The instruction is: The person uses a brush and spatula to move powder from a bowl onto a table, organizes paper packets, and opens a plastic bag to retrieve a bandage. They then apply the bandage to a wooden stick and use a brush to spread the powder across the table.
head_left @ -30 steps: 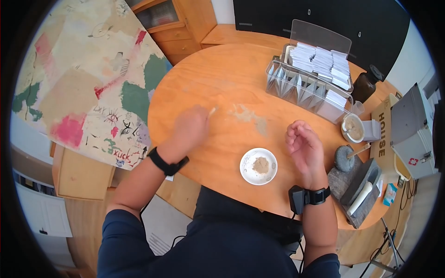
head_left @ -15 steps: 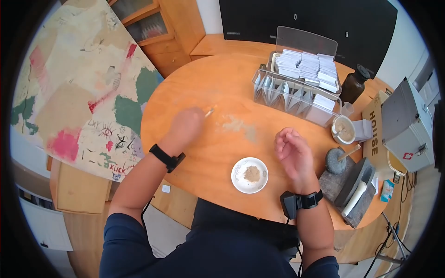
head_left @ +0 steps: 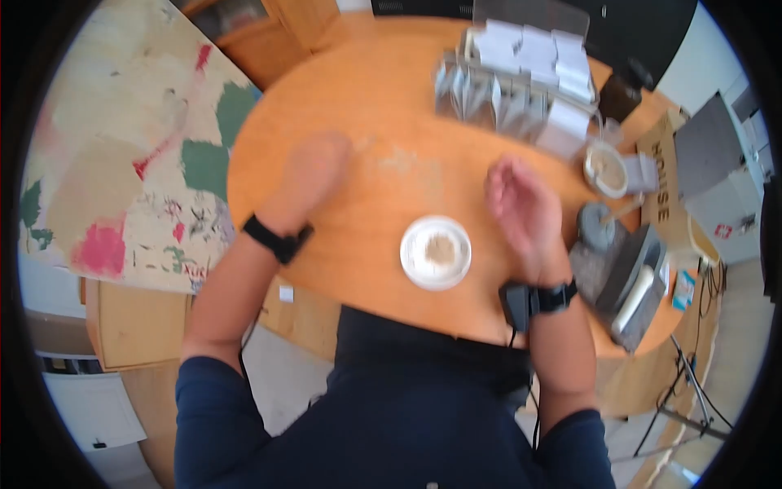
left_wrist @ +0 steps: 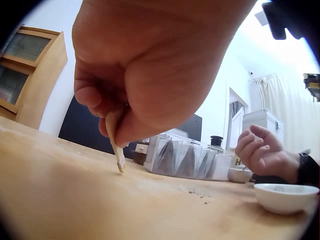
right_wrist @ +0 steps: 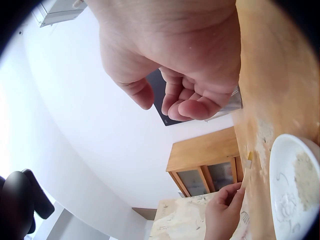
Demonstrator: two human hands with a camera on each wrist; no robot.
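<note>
My left hand [head_left: 318,167] pinches a small flat brush [left_wrist: 117,145] with a pale handle and a yellowish tip. The brush points down, its tip right at the tabletop. Just right of it, a thin patch of light powder [head_left: 399,161] lies scattered on the wood. A white bowl [head_left: 411,271] with a heap of beige powder [head_left: 441,249] stands nearer my body, between both hands. My right hand [head_left: 525,208] hovers right of the bowl, palm turned inward, fingers loosely curled and holding nothing.
Clear boxes [head_left: 489,114] packed with paper packets stand at the back right, near a dark bottle [head_left: 621,99]. A small bowl [head_left: 605,171] of paste, a round grey stone with a stick [head_left: 597,228] and a stone mill trough [head_left: 631,273] line the right side. A painted board [head_left: 114,163] is at left.
The head view has tilted, so the table sits higher in it. My left hand stays left of the powder with the brush, blurred by motion. The right hand keeps its loose pose.
</note>
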